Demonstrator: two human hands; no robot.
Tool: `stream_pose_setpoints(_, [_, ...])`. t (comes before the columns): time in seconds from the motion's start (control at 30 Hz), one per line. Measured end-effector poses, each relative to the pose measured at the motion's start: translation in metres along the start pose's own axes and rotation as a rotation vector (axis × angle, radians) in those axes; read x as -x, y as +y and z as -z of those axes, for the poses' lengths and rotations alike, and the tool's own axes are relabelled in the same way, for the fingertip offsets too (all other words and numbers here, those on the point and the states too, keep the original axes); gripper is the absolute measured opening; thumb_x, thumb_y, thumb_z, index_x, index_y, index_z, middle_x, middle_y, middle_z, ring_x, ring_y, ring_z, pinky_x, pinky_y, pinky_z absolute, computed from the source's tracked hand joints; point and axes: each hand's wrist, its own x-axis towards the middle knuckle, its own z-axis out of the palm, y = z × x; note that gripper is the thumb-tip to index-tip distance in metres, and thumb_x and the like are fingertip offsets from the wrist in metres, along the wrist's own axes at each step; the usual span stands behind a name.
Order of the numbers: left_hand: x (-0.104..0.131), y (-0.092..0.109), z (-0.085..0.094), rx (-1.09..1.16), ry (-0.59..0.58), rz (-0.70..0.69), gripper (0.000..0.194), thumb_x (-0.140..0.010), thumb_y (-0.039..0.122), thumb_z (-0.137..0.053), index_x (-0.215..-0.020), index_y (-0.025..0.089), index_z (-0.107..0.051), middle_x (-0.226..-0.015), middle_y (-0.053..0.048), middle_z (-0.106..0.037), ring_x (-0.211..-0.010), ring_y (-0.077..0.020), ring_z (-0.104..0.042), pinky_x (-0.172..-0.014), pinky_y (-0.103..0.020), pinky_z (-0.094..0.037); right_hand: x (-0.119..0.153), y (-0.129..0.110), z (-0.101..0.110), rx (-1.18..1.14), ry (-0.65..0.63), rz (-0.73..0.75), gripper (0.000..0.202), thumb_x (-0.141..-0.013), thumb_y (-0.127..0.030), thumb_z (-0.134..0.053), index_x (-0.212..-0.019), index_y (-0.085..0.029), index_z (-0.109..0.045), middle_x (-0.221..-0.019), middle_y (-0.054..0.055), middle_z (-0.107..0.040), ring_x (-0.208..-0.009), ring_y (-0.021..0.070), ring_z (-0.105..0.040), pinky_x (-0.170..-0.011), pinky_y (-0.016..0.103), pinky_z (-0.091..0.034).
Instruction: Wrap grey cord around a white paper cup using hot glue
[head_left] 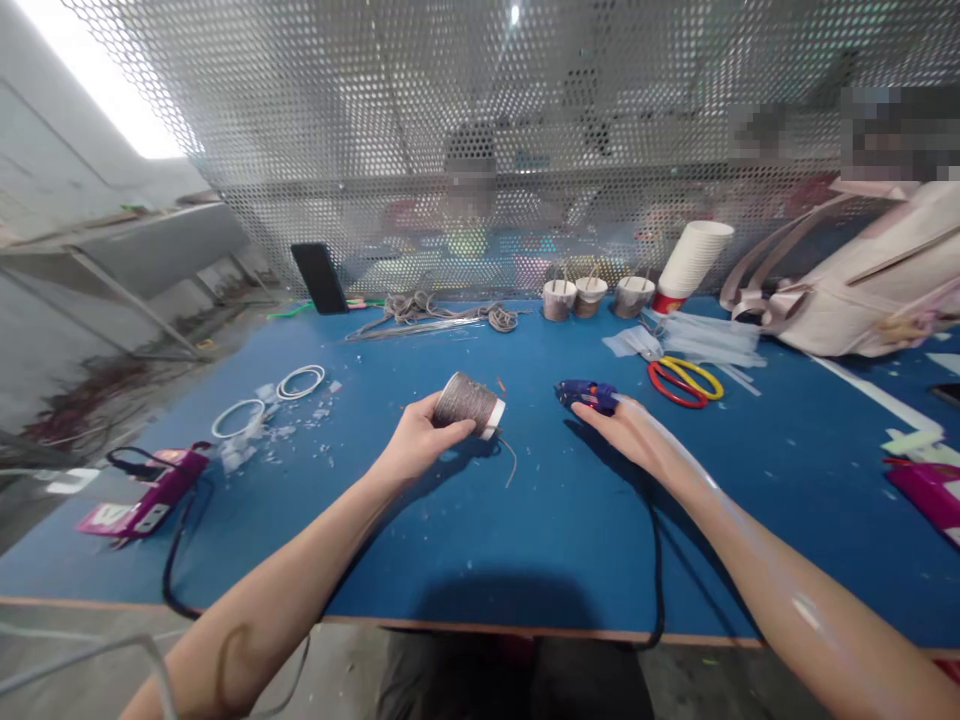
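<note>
My left hand (426, 440) is closed around a paper cup wound with grey-brown cord (466, 402). The cup lies tilted on its side above the table, its white uncovered end facing right, and a loose cord end (511, 462) dangles from it. In my right hand (626, 428) is a blue hot glue gun (585, 394), its nozzle pointing left toward the cup with a gap between them. A long translucent glue stick (694, 465) runs back from the gun over my forearm. My palm hides the gun's handle.
On the blue table (450, 540) are scissors (684, 382), glue sticks (705, 338), stacked paper cups (694, 262), three cord-wrapped cups (591, 300), cord bundles (420, 308), a phone (319, 278), white rings (300, 382) and a power strip (146, 500). A bag (862, 270) stands right. Black cable crosses the front edge.
</note>
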Motion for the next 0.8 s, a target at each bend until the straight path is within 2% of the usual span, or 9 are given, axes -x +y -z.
stream_pose_setpoints(0.17, [0.001, -0.002, -0.001, 0.020, 0.010, -0.014, 0.019, -0.066, 0.022, -0.066, -0.083, 0.014, -0.068, -0.068, 0.000, -0.066, -0.059, -0.0116, -0.057, -0.058, -0.024, -0.044, 0.001, -0.004, 0.006, 0.057, -0.028, -0.072, 0.037, -0.082, -0.045, -0.056, -0.102, -0.018, -0.071, -0.086, 0.008, -0.074, -0.084, 0.0273, -0.069, -0.069, 0.034, -0.050])
stream_pose_setpoints(0.3, [0.003, 0.002, -0.002, 0.030, 0.049, 0.014, 0.013, -0.065, 0.020, -0.064, -0.077, 0.014, -0.067, -0.062, 0.002, -0.062, -0.053, -0.0098, -0.051, -0.052, -0.023, -0.039, 0.010, 0.002, 0.011, 0.096, -0.012, -0.083, 0.035, -0.080, -0.046, -0.057, -0.096, -0.018, -0.069, -0.088, 0.008, -0.072, -0.085, 0.0259, -0.067, -0.071, 0.034, -0.049])
stream_pose_setpoints(0.4, [0.005, 0.006, -0.004, 0.053, 0.063, 0.042, 0.009, -0.065, 0.019, -0.063, -0.073, 0.014, -0.065, -0.059, 0.003, -0.059, -0.050, -0.0088, -0.048, -0.049, -0.022, -0.037, 0.035, 0.009, 0.019, 0.187, 0.089, -0.128, 0.033, -0.073, -0.050, -0.062, -0.079, -0.018, -0.062, -0.075, 0.009, -0.067, -0.072, 0.0264, -0.063, -0.064, 0.035, -0.046])
stream_pose_setpoints(0.47, [0.006, 0.007, -0.005, 0.073, 0.057, 0.054, 0.010, -0.065, 0.018, -0.062, -0.074, 0.015, -0.065, -0.060, 0.002, -0.059, -0.050, -0.0088, -0.048, -0.047, -0.022, -0.037, 0.059, 0.006, 0.026, 0.262, 0.187, -0.141, 0.032, -0.072, -0.052, -0.061, -0.067, -0.022, -0.054, -0.064, 0.004, -0.061, -0.062, 0.0229, -0.058, -0.058, 0.033, -0.043])
stream_pose_setpoints(0.5, [0.006, 0.007, -0.006, 0.081, 0.053, 0.056, 0.011, -0.065, 0.019, -0.062, -0.075, 0.015, -0.066, -0.062, 0.001, -0.060, -0.050, -0.0089, -0.048, -0.047, -0.022, -0.037, 0.071, 0.001, 0.028, 0.232, 0.177, -0.142, 0.031, -0.075, -0.050, -0.058, -0.063, -0.023, -0.050, -0.059, 0.002, -0.058, -0.055, 0.0202, -0.055, -0.055, 0.032, -0.042])
stream_pose_setpoints(0.57, [0.007, 0.006, -0.008, 0.085, 0.039, 0.056, 0.013, -0.065, 0.019, -0.062, -0.076, 0.015, -0.066, -0.063, 0.001, -0.061, -0.050, -0.0092, -0.048, -0.046, -0.022, -0.038, 0.089, -0.018, 0.027, 0.101, 0.059, -0.087, 0.028, -0.081, -0.046, -0.054, -0.064, -0.023, -0.053, -0.056, 0.000, -0.057, -0.052, 0.0175, -0.053, -0.055, 0.030, -0.042])
stream_pose_setpoints(0.63, [0.008, 0.005, -0.011, 0.073, 0.021, 0.051, 0.012, -0.065, 0.020, -0.062, -0.074, 0.014, -0.065, -0.063, 0.000, -0.061, -0.050, -0.0092, -0.048, -0.046, -0.022, -0.038, 0.094, -0.041, 0.017, -0.075, 0.003, -0.007, 0.021, -0.082, -0.039, -0.055, -0.071, -0.022, -0.057, -0.067, 0.003, -0.063, -0.062, 0.0180, -0.058, -0.064, 0.032, -0.048])
stream_pose_setpoints(0.7, [0.010, 0.005, -0.013, 0.060, 0.006, 0.044, 0.011, -0.065, 0.021, -0.062, -0.073, 0.014, -0.064, -0.061, 0.001, -0.060, -0.049, -0.0091, -0.048, -0.047, -0.022, -0.038, 0.085, -0.062, 0.001, -0.294, 0.001, 0.045, 0.014, -0.079, -0.035, -0.057, -0.080, -0.021, -0.058, -0.081, 0.005, -0.067, -0.076, 0.0198, -0.062, -0.075, 0.035, -0.051])
stream_pose_setpoints(0.8, [0.015, 0.007, -0.015, 0.031, -0.007, 0.011, 0.013, -0.065, 0.022, -0.062, -0.075, 0.014, -0.065, -0.060, 0.002, -0.058, -0.051, -0.0092, -0.048, -0.049, -0.022, -0.038, 0.058, -0.082, -0.027, -0.655, 0.097, -0.034, 0.031, -0.068, -0.033, -0.067, -0.096, -0.022, -0.056, -0.108, 0.009, -0.063, -0.103, 0.0231, -0.060, -0.085, 0.038, -0.051])
